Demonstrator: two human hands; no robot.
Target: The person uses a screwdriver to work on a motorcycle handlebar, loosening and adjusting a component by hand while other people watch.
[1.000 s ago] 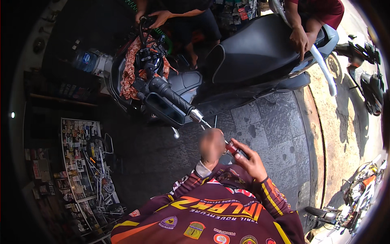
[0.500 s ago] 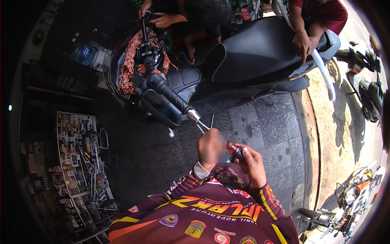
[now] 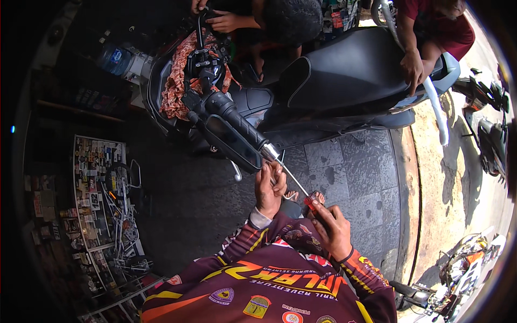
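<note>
A chrome bar end point(image 3: 270, 152) caps the black ribbed handlebar grip point(image 3: 230, 114) of the scooter in front of me, beside a black mirror point(image 3: 234, 145). My left hand point(image 3: 268, 192) is closed just below the bar end on a thin bent metal tool point(image 3: 273, 180), partly hidden by my fingers. My right hand point(image 3: 333, 229) grips a red-handled screwdriver point(image 3: 311, 203), whose long shaft runs up to the bar end. Orange patterned cloth point(image 3: 177, 89) is draped around the scooter's handlebar centre.
A co-worker point(image 3: 288, 19) works at the far handlebar; another person's hand point(image 3: 413, 70) is at the rear of the black seat point(image 3: 344, 70). Parked motorbikes point(image 3: 487, 134) stand on the right. A sticker-covered display board point(image 3: 86, 183) is at the left, over dark tiled floor point(image 3: 355, 177).
My left hand has shifted up toward the bar end, and my right hand slightly down, exposing the long screwdriver shaft. The co-worker's head has come into view, leaning over the far handlebar.
</note>
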